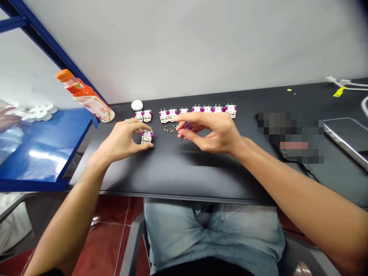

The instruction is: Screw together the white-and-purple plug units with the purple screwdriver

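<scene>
Between the thumb and fingers of my left hand [120, 140] is a small white-and-purple plug adapter [147, 137], held upright at the black tabletop. My right hand [218, 130] pinches a small screwdriver [187, 125] with a translucent purple handle, its dark shaft pointing down. Several tiny screws [170, 129] lie loose between the two hands. Behind them stands a row of similar plug adapters [230, 110], pins upward, partly covered by my right hand. Two more adapters [147, 115] stand just beyond my left hand.
A white round object [137, 105] and an orange-capped bottle [89, 97] stand at the back left. Further left, another person's hand [8, 118] is near white parts [40, 113] on a blue surface [43, 153]. A silver-edged device [349, 138] and white cables [355, 84] lie right.
</scene>
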The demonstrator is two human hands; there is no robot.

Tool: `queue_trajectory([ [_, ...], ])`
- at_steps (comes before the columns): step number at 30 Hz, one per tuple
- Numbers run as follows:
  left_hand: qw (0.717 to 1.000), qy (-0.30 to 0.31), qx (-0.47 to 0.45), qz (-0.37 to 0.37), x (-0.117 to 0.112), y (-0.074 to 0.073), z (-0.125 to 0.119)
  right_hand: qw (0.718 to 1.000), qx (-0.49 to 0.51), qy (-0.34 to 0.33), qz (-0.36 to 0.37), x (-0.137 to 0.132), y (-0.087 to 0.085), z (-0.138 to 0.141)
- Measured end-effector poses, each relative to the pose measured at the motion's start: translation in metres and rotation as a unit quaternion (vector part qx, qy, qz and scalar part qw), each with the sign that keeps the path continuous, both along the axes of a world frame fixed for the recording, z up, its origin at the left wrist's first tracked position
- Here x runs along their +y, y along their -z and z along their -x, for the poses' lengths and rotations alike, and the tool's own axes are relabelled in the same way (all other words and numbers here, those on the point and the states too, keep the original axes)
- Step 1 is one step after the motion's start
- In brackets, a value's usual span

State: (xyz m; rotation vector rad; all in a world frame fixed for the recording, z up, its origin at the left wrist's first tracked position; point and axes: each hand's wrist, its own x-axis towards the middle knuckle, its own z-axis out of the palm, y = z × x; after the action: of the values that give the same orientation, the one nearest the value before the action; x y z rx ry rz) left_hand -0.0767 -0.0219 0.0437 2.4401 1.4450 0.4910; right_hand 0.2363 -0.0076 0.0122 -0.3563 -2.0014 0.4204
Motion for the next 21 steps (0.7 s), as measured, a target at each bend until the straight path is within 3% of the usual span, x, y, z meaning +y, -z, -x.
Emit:
queue_trajectory([
  [5,0.998,-0.036,-0.01,-0.049,0.033,-0.003,-0.004,0.999,0.024,0.019,0.019,0.001,-0.002,-0.001],
  [11,0.994,-0.011,0.049,-0.098,0.07,0.009,-0.013,1.0,0.025,0.009,0.009,0.004,0.001,-0.001],
  [21,0.992,0.02,0.092,-0.089,0.098,0.028,-0.013,1.0,0.008,0.005,0.013,0.003,0.001,-0.002],
])
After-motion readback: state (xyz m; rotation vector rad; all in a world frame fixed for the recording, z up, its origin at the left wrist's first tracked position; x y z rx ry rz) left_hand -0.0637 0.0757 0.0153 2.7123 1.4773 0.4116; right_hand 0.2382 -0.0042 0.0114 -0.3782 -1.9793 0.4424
